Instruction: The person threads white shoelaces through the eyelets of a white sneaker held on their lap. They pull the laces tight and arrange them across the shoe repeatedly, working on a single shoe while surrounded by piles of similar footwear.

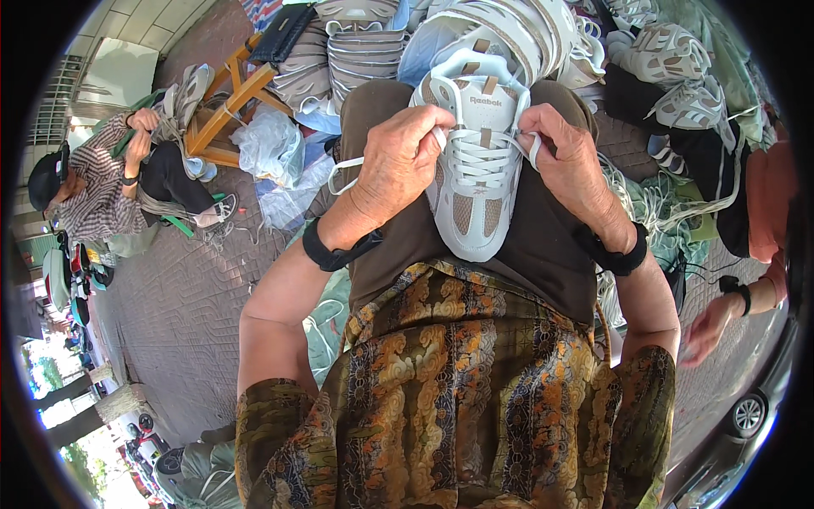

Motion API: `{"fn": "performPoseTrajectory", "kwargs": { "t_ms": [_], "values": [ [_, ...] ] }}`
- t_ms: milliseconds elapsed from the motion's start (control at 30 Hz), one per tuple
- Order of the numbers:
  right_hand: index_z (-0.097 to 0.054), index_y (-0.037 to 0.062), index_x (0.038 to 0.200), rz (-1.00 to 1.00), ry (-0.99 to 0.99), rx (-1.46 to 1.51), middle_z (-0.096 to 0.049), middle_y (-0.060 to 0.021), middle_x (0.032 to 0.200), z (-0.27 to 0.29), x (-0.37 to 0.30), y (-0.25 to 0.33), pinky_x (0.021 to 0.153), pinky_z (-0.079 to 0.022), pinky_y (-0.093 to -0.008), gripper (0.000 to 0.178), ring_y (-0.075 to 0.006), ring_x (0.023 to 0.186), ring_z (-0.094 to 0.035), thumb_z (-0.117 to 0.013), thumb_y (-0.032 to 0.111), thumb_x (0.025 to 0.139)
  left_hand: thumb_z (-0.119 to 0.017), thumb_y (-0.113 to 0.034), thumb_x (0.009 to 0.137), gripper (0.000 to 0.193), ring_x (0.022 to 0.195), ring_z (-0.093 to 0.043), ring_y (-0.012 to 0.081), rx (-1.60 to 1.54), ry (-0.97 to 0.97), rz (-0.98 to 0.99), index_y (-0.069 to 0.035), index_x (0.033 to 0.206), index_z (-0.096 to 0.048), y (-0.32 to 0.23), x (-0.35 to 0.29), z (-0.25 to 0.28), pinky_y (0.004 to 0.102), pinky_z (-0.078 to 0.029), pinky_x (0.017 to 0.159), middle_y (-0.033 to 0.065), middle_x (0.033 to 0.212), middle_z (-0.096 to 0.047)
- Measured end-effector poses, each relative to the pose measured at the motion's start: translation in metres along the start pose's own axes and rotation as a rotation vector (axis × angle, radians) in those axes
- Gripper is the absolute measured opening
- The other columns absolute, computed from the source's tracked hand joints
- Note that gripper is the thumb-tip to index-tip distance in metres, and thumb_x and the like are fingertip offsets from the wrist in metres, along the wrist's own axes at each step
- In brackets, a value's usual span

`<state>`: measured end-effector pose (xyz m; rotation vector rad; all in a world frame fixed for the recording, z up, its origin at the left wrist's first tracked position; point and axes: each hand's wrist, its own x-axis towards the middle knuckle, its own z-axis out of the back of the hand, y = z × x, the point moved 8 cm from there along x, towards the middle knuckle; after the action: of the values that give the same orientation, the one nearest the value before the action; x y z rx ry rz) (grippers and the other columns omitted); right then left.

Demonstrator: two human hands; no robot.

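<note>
A white and beige sneaker (480, 161) lies on my lap, its toe pointing toward me. White laces (480, 157) criss-cross its front up to the upper eyelets. On the shoe's left side, my left hand (398, 157) pinches one lace end near the top eyelets, and the loose tail hangs past the wrist. Over on the right side, my right hand (564, 153) grips the other lace end between thumb and fingers, with a loop showing beside the shoe. Both hands are closed, level with the upper eyelets. Dark bands circle both wrists.
Stacked shoe uppers (365, 59) stand beyond my knees, next to a wooden stool (225, 110). More sneakers (691, 97) and bundled laces (644, 199) lie to the right. A seated person (102, 187) works at the left; another person's hand (708, 327) reaches in at right.
</note>
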<state>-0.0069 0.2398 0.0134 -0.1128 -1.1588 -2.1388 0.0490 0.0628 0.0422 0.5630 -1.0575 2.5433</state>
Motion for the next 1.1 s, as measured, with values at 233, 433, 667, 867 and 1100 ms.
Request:
{"fn": "performPoseTrajectory", "kwargs": {
  "t_ms": [233,433,667,867,1100],
  "values": [
    [-0.054,0.0033,0.099,0.149,0.04,-0.15,-0.063,-0.0144,0.08,0.002,0.008,0.012,0.065,-0.05,-0.035,0.025,-0.0308,0.073,-0.063,-0.053,-0.012,0.079,-0.054,0.004,0.079,0.028,0.081,-0.063,0.037,0.213,0.229,-0.1,-0.005,0.106,-0.059,-0.008,0.021,-0.012,0.0422,-0.05,0.071,0.0168,0.091,-0.065],
    [-0.058,0.0027,0.112,0.217,0.136,-0.183,-0.063,-0.0203,0.083,0.002,0.011,0.019,0.067,-0.05,-0.0422,0.036,-0.0393,0.076,-0.062,-0.053,-0.005,0.077,-0.055,-0.003,0.079,0.025,0.071,-0.063,0.04,0.146,0.402,0.075,-0.01,0.103,-0.055,0.002,0.026,-0.012,0.0491,-0.048,0.061,0.0174,0.075,-0.064],
    [-0.058,-0.0021,0.1,0.389,0.353,-0.473,-0.056,-0.017,0.081,0.002,0.025,0.054,0.064,-0.045,-0.0447,0.03,-0.0358,0.074,-0.056,-0.062,-0.004,0.07,-0.064,-0.019,0.071,0.013,0.104,-0.054,0.0215,0.598,0.175,-0.761,-0.01,0.08,-0.064,-0.036,0.024,-0.009,0.0402,-0.043,0.083,0.0057,0.1,-0.061],
    [-0.058,0.0013,0.083,0.68,0.401,-0.695,-0.054,-0.0119,0.081,-0.012,0.035,0.085,0.073,-0.043,-0.0419,0.02,-0.0303,0.082,-0.055,-0.063,0.003,0.064,-0.066,-0.016,0.073,0.015,0.085,-0.065,0.0265,0.701,0.598,-0.869,-0.006,0.082,-0.072,-0.029,0.045,-0.057,0.044,-0.048,0.072,0.0114,0.087,-0.069],
    [-0.06,0.0023,0.077,0.664,0.64,-0.656,-0.057,-0.0135,0.083,-0.021,0.042,0.063,0.076,-0.044,-0.0443,0.017,-0.0326,0.085,-0.055,-0.064,0.003,0.061,-0.063,-0.011,0.075,0.014,0.081,-0.069,0.0295,0.718,0.822,-0.907,-0.001,0.08,-0.072,-0.037,0.051,-0.058,0.042,-0.054,0.068,0.0139,0.08,-0.071]
  ]
}}
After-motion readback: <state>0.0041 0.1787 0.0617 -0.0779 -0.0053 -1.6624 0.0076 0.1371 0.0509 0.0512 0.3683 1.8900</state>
